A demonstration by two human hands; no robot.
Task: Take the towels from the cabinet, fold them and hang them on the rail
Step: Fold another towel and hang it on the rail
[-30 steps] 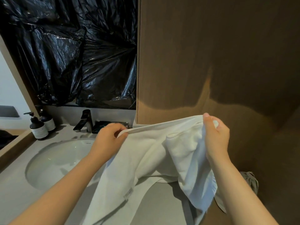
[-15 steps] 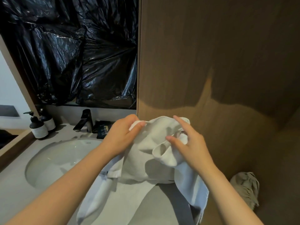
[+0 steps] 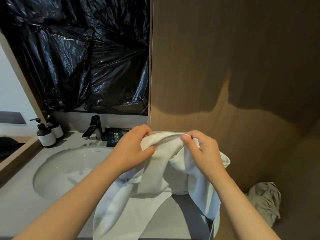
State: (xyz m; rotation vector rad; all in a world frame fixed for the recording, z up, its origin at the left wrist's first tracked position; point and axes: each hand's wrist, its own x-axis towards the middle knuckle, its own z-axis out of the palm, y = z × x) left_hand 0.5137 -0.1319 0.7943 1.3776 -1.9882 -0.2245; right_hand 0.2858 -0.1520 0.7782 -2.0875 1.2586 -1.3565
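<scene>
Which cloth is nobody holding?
The beige crumpled cloth low on the right, lying untouched. The left hand and right hand both grip the white towel.

the white towel (image 3: 166,172) is unfolded and bunched — its top edge gathered into a short ridge in the air just right of the sink (image 3: 57,170), pinched by the left hand (image 3: 131,149) and the right hand (image 3: 204,151). below, it hangs in two loose tails, one beside the sink's right rim, one farther from the sink.
</scene>
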